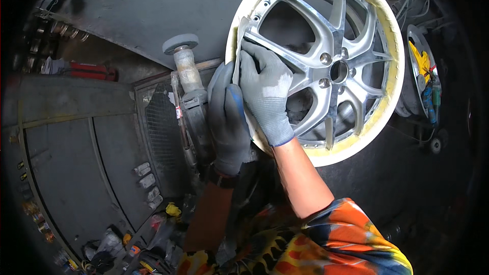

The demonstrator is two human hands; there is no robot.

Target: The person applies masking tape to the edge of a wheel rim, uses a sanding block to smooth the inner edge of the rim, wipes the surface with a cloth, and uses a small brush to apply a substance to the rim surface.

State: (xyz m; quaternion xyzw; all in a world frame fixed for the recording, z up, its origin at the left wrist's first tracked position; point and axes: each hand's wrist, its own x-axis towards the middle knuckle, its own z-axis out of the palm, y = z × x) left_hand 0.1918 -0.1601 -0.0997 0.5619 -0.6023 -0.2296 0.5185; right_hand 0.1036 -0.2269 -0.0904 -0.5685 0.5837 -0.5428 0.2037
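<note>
A silver multi-spoke alloy wheel (351,60) faces up, its outer rim covered by yellow and white masking (395,66). My gloved right hand (266,84) lies inside the rim's left edge, its bent fingers closed on a thin pale strip (240,46) standing up along that edge. Whether the strip is tape or paper I cannot tell. On its outer side, my left hand (224,117), in a darker-looking grey glove, rests against the rim with fingers stretched upward, close together. The fingertips of both hands are partly hidden by the strip and rim.
Left of my left hand stands a grey machine with a round wheel (180,44) on top. A hinged-looking grey panel (66,168) fills the left side. At the right, a second wheel (415,81) holds yellow gloves (420,61). Assorted items (132,249) lie at lower left.
</note>
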